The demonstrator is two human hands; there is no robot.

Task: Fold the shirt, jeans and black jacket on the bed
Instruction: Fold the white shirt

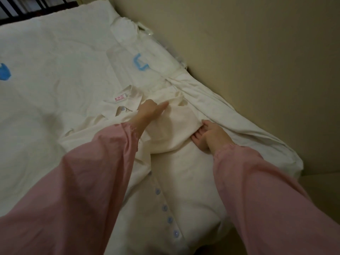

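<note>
A cream white shirt (176,173) with pale blue buttons lies front up on the bed, collar and pink label toward the far end. One sleeve is bunched across the chest. My left hand (150,112) rests flat on the shoulder just below the collar, fingers stretched out, holding nothing. My right hand (207,133) pinches the fabric at the sleeve's edge on the shirt's right side. Both arms wear pink sleeves. No jeans or black jacket are in view.
The white bed sheet (55,74) has blue marks at the left and centre. A pillow (147,57) lies at the far end by the beige wall (257,52). A dark bed frame shows at the top left corner.
</note>
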